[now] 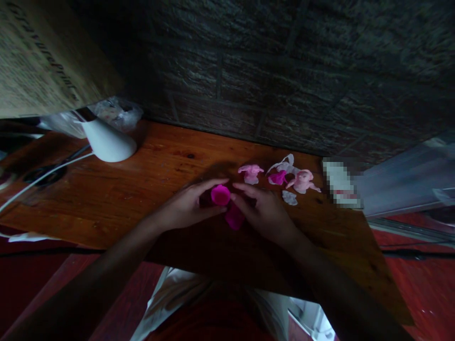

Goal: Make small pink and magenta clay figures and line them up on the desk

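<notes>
A bright pink, hollow cup-shaped piece (pixel 221 195) is held over the wooden table between my two hands. My left hand (pixel 194 203) curves around its left side, thumb and fingers closed on it. The fingertips of my right hand (pixel 265 208) pinch at its right edge. Below, partly under the right fingers, is a darker magenta piece (pixel 234 218). Beyond my right hand lie a small pink figure-like piece (pixel 250 173), a magenta piece (pixel 277 177), a pale pink doll-like figure (pixel 303 181) and whitish pieces (pixel 289 197).
A white lamp-like base (pixel 112 142) with a cable stands at the left of the wooden table (pixel 170 151), near crumpled plastic (pixel 117 113). A printed cardboard piece (pixel 46 61) hangs over the upper left. A dark brick-patterned wall (pixel 241 71) borders the back. A pixelated pale object (pixel 341 184) lies right.
</notes>
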A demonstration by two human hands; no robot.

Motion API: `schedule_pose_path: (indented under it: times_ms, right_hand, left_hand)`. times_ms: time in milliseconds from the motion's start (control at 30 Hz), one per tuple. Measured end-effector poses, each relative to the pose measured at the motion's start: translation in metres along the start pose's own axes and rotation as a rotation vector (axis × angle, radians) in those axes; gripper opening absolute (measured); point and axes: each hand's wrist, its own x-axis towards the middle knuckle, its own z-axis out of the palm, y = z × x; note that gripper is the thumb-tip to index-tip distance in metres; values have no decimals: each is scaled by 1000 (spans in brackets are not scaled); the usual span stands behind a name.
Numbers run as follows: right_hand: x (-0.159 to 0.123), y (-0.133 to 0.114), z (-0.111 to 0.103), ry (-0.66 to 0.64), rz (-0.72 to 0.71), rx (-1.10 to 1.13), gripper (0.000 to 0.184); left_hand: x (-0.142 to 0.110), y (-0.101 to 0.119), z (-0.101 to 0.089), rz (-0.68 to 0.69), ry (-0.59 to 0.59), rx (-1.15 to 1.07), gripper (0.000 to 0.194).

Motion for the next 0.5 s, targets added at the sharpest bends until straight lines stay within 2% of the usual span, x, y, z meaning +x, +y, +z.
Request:
schedule_pose_path:
  times_ms: [100, 200, 300, 367, 500]
  right_hand:
    - [-6, 5, -10, -61, -37, -27, 27]
    - [-10, 9, -14, -129, -70, -122, 29]
    - [-11, 8, -10, -203, -36, -185, 31]
    - [-11, 7, -7, -245, 5, -197, 26]
    - [-13, 9, -15, -302, 100, -77, 12]
  left_hand:
    - [0, -2, -1, -35, -33, 3, 57]
    - [-3, -5, 0, -52, -29, -67, 64]
    - [-6, -8, 3, -82, -22, -82, 77]
    - [-6, -7, 3, -95, -28, -69, 80]
    - [-4, -6, 4, -80, -49, -4, 57]
